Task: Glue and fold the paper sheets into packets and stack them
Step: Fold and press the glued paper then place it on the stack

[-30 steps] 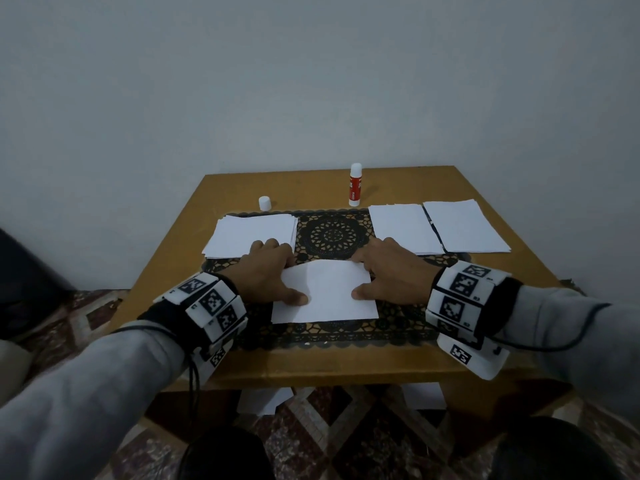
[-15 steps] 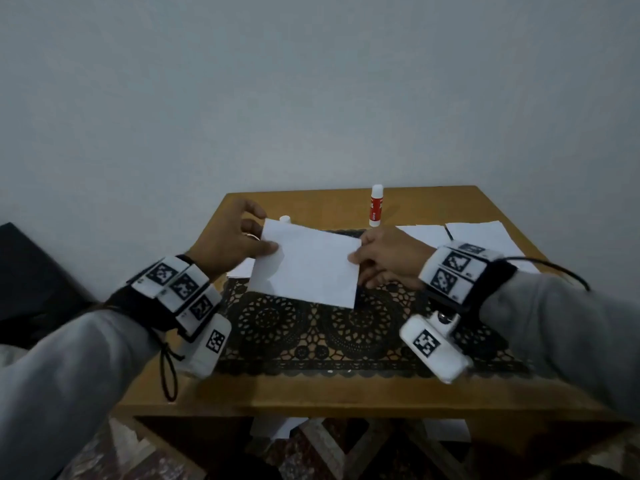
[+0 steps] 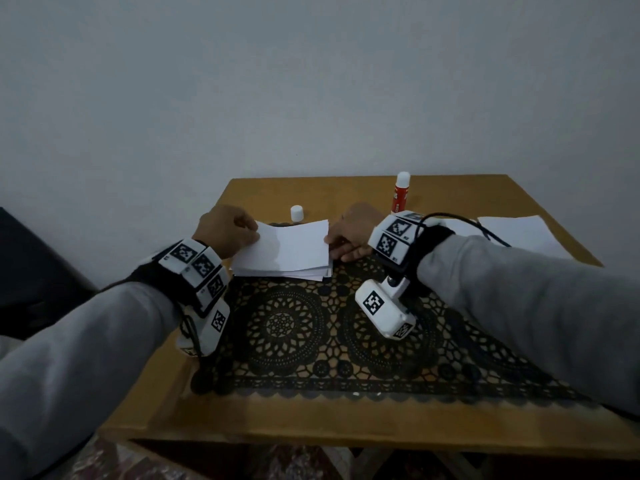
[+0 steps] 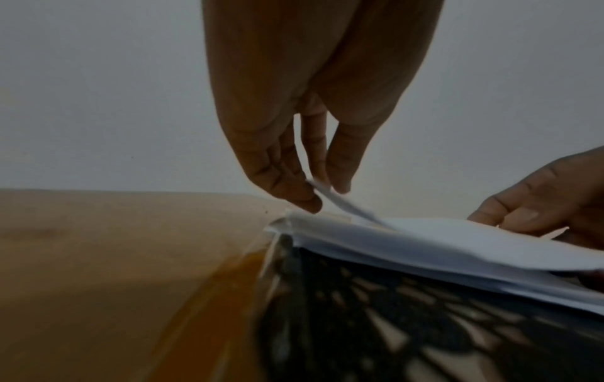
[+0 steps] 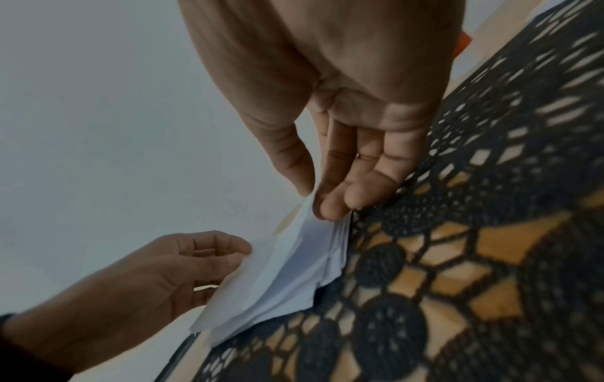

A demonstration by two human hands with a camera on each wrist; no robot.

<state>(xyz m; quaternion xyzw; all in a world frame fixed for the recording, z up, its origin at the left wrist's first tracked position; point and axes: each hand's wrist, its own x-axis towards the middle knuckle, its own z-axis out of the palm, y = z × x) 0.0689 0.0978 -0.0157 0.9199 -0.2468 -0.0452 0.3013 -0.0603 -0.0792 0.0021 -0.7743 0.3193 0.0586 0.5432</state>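
both hands are occupied with one folded packet (image 3: 289,245): its left edge is pinched by the left hand (image 3: 227,232) and its right edge by the right hand (image 3: 353,233), and it is held low over the stack (image 3: 311,271), which lies at the far left of the lace mat (image 3: 329,334) on the table (image 3: 180,403). the stacking step is judged to be in hand, with this packet glued and folded and only its placing left. what is called for next is that the packet be lowered flat, squared with the edges beneath, and let go by both hands; a fresh sheet (image 3: 519,233) from the far right would then be wanted, along with the glue stick (image 3: 400,194), which stands uncapped at the far edge with its cap (image 3: 296,213) well to the left. from the head view the whole layout is given, but whether the packet touches the stack cannot be told. that is answered in part by the left wrist view, where the near corner is seen lifted off the stack between thumb and fingertips (image 4: 307,199), while further right the sheet droops close to the pile. in the right wrist view a gap is shown between packet and stack at the right edge, with the thumb on top and the fingers (image 5: 333,204) underneath. glue and spare sheets are missed by both wrist views.
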